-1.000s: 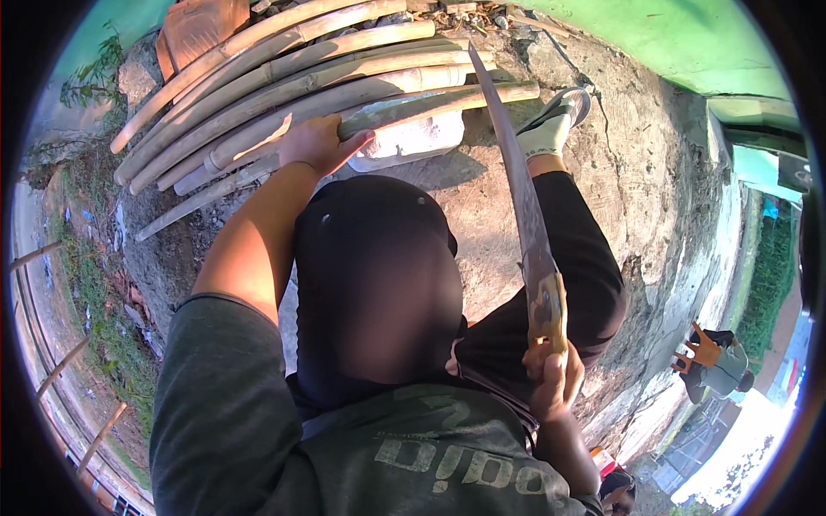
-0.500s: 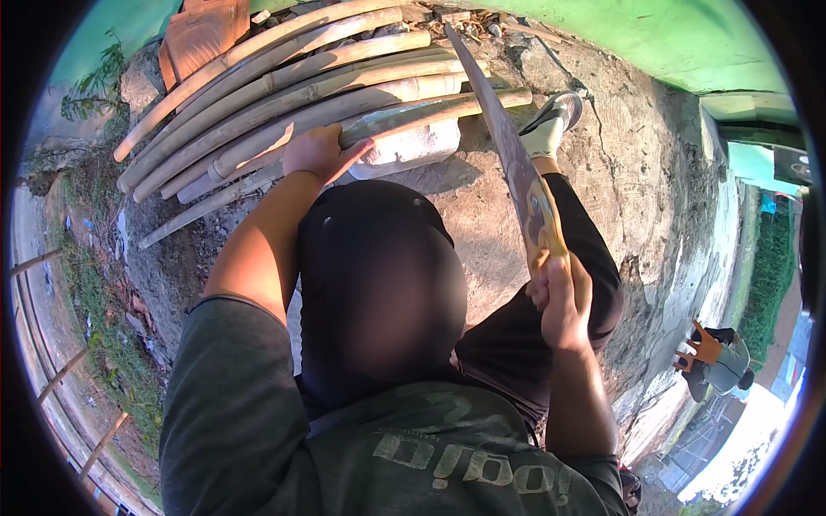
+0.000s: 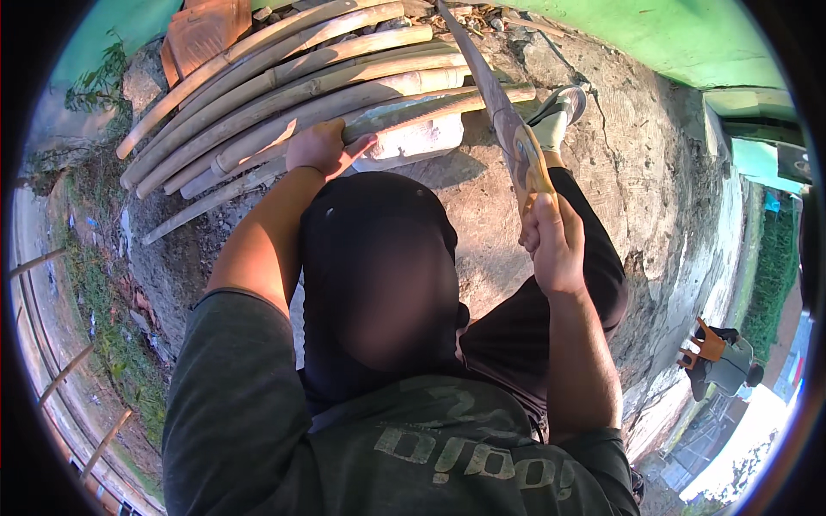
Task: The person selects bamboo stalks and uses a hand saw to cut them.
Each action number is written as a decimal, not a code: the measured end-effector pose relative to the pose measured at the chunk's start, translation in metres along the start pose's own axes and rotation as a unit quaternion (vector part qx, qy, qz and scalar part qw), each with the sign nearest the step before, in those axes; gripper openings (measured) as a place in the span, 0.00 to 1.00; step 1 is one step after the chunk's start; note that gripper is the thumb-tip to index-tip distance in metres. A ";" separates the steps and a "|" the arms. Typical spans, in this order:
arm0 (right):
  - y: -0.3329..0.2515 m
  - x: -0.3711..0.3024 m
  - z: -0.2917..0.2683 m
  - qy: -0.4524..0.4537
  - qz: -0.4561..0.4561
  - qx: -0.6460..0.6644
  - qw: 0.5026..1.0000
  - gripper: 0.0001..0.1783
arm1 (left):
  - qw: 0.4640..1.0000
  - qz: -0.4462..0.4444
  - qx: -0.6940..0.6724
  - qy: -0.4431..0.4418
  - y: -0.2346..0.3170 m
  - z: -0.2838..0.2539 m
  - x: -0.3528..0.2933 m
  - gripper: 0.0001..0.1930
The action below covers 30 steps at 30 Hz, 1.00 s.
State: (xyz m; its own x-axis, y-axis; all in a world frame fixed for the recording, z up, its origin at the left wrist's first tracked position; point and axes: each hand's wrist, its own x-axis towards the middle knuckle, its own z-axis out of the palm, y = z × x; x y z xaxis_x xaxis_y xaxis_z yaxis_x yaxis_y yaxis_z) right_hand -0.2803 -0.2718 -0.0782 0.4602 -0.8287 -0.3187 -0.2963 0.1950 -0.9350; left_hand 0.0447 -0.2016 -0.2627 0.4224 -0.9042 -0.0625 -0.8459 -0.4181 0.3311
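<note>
My left hand [image 3: 318, 148] is closed round a bamboo pole [image 3: 482, 98], its thumb stretched along the near side. The pole lies across a pale block [image 3: 422, 138]. In my right hand [image 3: 555, 245] is the wooden handle of a handsaw [image 3: 503, 112]. The long saw blade slants away from me and crosses the pole close to its right end. Whether the teeth touch the pole, I cannot tell. My foot [image 3: 557, 116], in a sandal, is just right of the pole's end.
Several more bamboo poles [image 3: 344, 82] lie side by side beyond my left hand. A reddish-brown board [image 3: 205, 39] leans at the far left, and a green wall [image 3: 654, 39] runs along the far side. Off to the right a person [image 3: 731, 365] sits on an orange chair.
My right hand has pushed the saw forward, away from my body, so its blade reaches farther past the pole. The left hand stays on the pole.
</note>
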 end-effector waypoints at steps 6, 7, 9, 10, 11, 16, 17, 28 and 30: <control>0.017 -0.098 -0.033 0.042 0.025 -0.040 0.998 0.29 | 0.999 -0.033 0.002 -0.010 -0.003 -0.018 0.000 0.37; 0.026 -0.119 -0.040 0.060 0.014 -0.049 0.997 0.34 | 0.999 -0.042 0.007 -0.015 -0.003 -0.018 0.001 0.37; 0.024 -0.138 -0.041 0.068 0.018 -0.065 0.995 0.38 | 0.999 -0.035 0.009 -0.009 -0.001 -0.013 0.001 0.37; 0.023 -0.141 -0.038 0.058 0.020 -0.053 0.997 0.38 | 1.000 -0.027 0.005 0.005 0.000 -0.012 0.000 0.37; 0.021 -0.143 -0.034 0.047 0.020 -0.040 0.998 0.39 | 1.000 -0.020 0.002 0.019 -0.001 -0.012 -0.002 0.37; 0.014 -0.042 -0.004 -0.005 -0.005 -0.066 0.998 0.20 | 1.000 -0.013 -0.019 -0.013 0.002 -0.011 -0.005 0.36; 0.016 -0.020 -0.005 -0.003 -0.007 -0.047 0.999 0.20 | 0.999 -0.014 -0.022 -0.023 0.005 -0.008 -0.003 0.37; 0.026 -0.145 -0.048 0.039 0.022 -0.031 0.999 0.33 | 0.999 -0.021 0.006 0.029 -0.001 -0.011 -0.002 0.35; 0.015 -0.153 -0.046 0.022 0.024 -0.073 0.997 0.35 | 1.000 -0.015 0.006 0.025 -0.001 -0.009 -0.005 0.35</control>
State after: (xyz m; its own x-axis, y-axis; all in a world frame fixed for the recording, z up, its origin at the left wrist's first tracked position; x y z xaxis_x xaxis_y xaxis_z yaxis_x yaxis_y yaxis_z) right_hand -0.3939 -0.1661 -0.0365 0.4064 -0.8434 -0.3515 -0.4376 0.1580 -0.8852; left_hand 0.0459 -0.1959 -0.2541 0.4624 -0.8863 -0.0246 -0.8370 -0.4455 0.3179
